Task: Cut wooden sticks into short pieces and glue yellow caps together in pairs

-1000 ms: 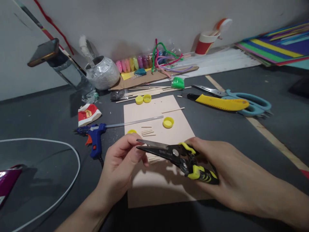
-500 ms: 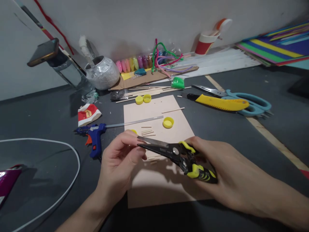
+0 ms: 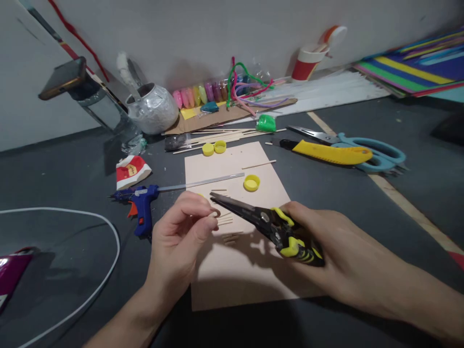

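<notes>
My right hand (image 3: 319, 241) grips black-and-yellow shears (image 3: 253, 215), their pointed blades closed together and aimed left. My left hand (image 3: 181, 232) pinches a small pale piece (image 3: 214, 214) between thumb and fingertips; it looks like the end of a short wooden stick, mostly hidden by the fingers. The blade tips are just above and right of these fingertips, apart from them. Below both hands lies a pale sheet (image 3: 250, 285) with several short cut sticks (image 3: 225, 221) in small groups. A yellow bottle cap (image 3: 252, 183) sits on the sheet beyond the shears.
A blue glue gun (image 3: 144, 208) with a long glue stick lies left of the sheet. To the right are a yellow utility knife (image 3: 331, 152) and blue-handled scissors (image 3: 384, 150). Long wooden skewers (image 3: 217, 137) lie behind the sheet. A white cable (image 3: 118, 241) curves at left.
The shears' blades have shut and moved up and right, away from my left fingertips. My left hand stays nearly in place, its pinched piece now showing.
</notes>
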A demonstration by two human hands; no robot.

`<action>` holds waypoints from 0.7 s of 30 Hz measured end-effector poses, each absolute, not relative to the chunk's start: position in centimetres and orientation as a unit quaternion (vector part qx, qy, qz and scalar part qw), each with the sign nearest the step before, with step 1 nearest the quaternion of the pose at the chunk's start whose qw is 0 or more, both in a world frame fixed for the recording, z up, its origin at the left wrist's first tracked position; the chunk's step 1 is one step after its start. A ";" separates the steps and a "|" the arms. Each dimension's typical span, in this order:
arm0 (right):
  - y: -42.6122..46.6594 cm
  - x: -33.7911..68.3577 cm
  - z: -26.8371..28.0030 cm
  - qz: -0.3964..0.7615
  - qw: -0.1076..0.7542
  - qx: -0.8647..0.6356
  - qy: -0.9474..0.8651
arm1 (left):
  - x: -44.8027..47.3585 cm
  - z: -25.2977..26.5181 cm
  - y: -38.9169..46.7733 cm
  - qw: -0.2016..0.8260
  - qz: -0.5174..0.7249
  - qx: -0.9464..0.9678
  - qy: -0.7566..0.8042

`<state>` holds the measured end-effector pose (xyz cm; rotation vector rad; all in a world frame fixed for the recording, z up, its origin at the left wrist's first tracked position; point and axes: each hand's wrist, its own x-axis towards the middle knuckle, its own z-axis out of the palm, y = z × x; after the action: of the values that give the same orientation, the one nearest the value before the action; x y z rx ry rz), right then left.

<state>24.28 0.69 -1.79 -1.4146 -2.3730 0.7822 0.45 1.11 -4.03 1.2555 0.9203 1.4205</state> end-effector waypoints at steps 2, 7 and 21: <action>0.7 24.3 -1.9 0.273 0.135 -0.487 -0.818 | 0.4 -4.0 1.2 0.472 0.590 0.524 0.392; 0.7 24.4 -2.2 0.267 0.128 -0.481 -0.825 | 0.5 -3.8 1.1 0.452 0.601 0.510 0.418; 0.5 24.4 -2.4 0.240 0.130 -0.486 -0.830 | 0.6 -3.9 1.3 0.411 0.604 0.534 0.426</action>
<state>24.45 0.54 -2.43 -1.4114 -2.4121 0.6966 0.59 1.26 -3.87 1.3437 1.0712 1.5212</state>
